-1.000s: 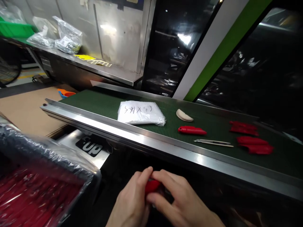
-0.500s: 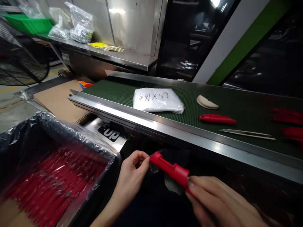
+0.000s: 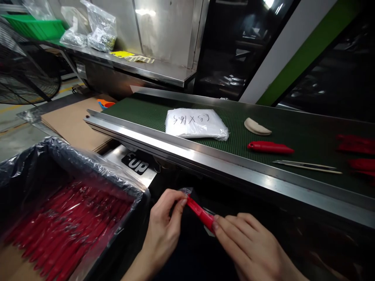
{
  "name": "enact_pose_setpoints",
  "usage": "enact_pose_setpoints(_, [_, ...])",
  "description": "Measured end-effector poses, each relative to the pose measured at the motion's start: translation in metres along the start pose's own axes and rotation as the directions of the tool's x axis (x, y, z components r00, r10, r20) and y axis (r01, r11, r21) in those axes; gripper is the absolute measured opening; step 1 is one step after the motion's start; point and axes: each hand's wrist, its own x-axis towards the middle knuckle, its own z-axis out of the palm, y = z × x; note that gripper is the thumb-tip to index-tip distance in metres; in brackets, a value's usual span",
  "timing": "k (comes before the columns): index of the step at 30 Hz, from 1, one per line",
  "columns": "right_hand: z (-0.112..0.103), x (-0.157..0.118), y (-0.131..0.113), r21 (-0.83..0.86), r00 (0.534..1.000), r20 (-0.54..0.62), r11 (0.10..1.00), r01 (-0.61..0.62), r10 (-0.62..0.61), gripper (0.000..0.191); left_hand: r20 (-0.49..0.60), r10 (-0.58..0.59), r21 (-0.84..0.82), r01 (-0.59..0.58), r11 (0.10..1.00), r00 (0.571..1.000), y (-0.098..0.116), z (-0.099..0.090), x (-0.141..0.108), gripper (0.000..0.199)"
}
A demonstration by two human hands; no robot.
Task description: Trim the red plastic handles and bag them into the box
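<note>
My left hand [image 3: 165, 222] pinches the far end of a red plastic tool handle [image 3: 202, 214] between thumb and fingertips. A bit of clear plastic film [image 3: 186, 190] shows beside that end; whether it wraps the handle I cannot tell. The near end is in the closed fingers of my right hand [image 3: 246, 244]. Between the hands the handle slants down to the right, below the conveyor's metal edge [image 3: 199, 154]. On the green belt [image 3: 140, 107] lie another red handle [image 3: 269, 147], tweezers [image 3: 306, 166] and a pale half-round pad [image 3: 257, 127].
A white packet marked with handwriting [image 3: 196, 124] rests on the belt. More red pieces [image 3: 356, 144] lie at the far right. At left stands a box lined with black plastic [image 3: 96, 164], holding many red pieces [image 3: 73, 222]. Flat cardboard [image 3: 73, 121] and a fan [image 3: 23, 70] are beyond.
The red handle has turned and tilted, so its open slot no longer faces me. My right hand has come left, closer to my left hand.
</note>
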Motion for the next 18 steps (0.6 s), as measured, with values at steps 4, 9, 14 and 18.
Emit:
enact_pose_setpoints(4, [0.017,0.008,-0.022,0.229,0.818,-0.249,0.852,-0.471,0.519,0.016,-0.099,0.167,0.028,-0.165,0.986,0.981,-0.014,0.010,-0.006,0.009])
enact_pose_setpoints(9, [0.048,0.013,-0.053,0.700,0.133,0.095,0.029,-0.714,0.987,0.021,-0.191,0.329,0.056,-0.324,0.944,0.925,-0.031,0.025,-0.010,0.015])
enact_pose_setpoints(14, [0.042,-0.011,-0.015,0.404,0.858,-0.046,0.795,-0.452,0.511,0.027,-0.166,0.446,0.144,-0.426,0.893,0.880,-0.023,0.009,-0.009,0.018])
enact_pose_setpoints(18, [0.028,-0.024,0.027,0.271,0.997,0.069,0.961,-0.052,0.034,0.037,-0.134,0.349,0.264,-0.306,0.915,0.928,-0.013,-0.012,-0.012,0.015])
